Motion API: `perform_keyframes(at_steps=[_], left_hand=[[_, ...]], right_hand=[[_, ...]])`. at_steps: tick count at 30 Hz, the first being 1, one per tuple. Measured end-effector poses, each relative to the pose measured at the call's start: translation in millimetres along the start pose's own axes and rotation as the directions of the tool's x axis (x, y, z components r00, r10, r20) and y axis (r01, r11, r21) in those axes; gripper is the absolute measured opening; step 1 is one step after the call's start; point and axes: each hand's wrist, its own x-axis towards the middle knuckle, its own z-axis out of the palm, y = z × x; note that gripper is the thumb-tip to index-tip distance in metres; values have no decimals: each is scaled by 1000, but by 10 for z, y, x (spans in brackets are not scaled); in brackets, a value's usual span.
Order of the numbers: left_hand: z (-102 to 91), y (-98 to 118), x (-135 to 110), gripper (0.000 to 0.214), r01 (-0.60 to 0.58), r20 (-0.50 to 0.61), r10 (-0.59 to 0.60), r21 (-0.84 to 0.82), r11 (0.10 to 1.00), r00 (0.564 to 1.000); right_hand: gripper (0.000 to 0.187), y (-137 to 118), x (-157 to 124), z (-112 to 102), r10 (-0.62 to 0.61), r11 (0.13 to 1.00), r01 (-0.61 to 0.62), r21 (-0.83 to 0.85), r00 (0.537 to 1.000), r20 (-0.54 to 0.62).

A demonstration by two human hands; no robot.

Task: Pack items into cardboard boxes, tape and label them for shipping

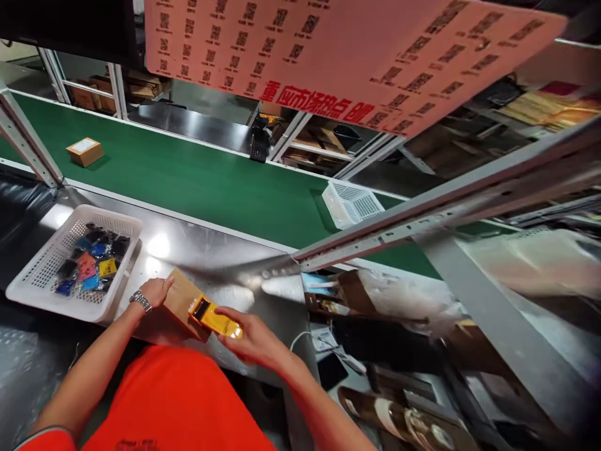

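Observation:
A brown cardboard box [181, 299] rests on the shiny metal table near my body. My left hand [156, 292], with a metal watch at the wrist, grips the box's left edge. A yellow tape dispenser [220, 321] is in my right hand [251, 335], with fingers closed around its rear end. Its dark front part lies against the right side of the box top. To the left of my left hand stands a white perforated basket [106, 308] holding several small bagged items [87, 266] in black, blue, red and yellow.
Beyond the metal table [206, 266] runs a green conveyor belt [211, 181], carrying a small labelled carton [85, 151] and a white basket [342, 216]. A pink code board [328, 69] hangs above. A metal post [357, 247] slants across the right, beside cluttered shelves.

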Motion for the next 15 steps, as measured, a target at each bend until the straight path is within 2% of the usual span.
perform_keyframes(at_steps=[3,5,6,8,11,13,15], left_hand=[[-17,0,9,65,-20,17,18,140,990,1000],[-16,19,10,68,-36,26,32,169,985,999],[-19,34,8,69,-41,30,36,177,983,999],[-39,73,1,72,-44,36,37,201,979,999],[-111,139,-35,76,-53,47,42,260,964,998],[-155,161,-87,74,-71,57,56,296,952,997],[-162,124,-154,65,-91,63,74,338,937,995]], right_hand=[[57,360,-500,-332,39,995,-43,-89,998,-45],[54,531,-648,-440,76,986,-80,-149,997,-31],[54,579,-628,-440,87,977,-87,-192,996,-11],[55,612,-405,-338,89,952,-72,-296,995,43],[56,599,151,-21,120,898,-62,-435,987,107],[56,630,475,194,162,823,-136,-551,987,0],[68,736,694,332,191,751,-275,-600,961,-202]])
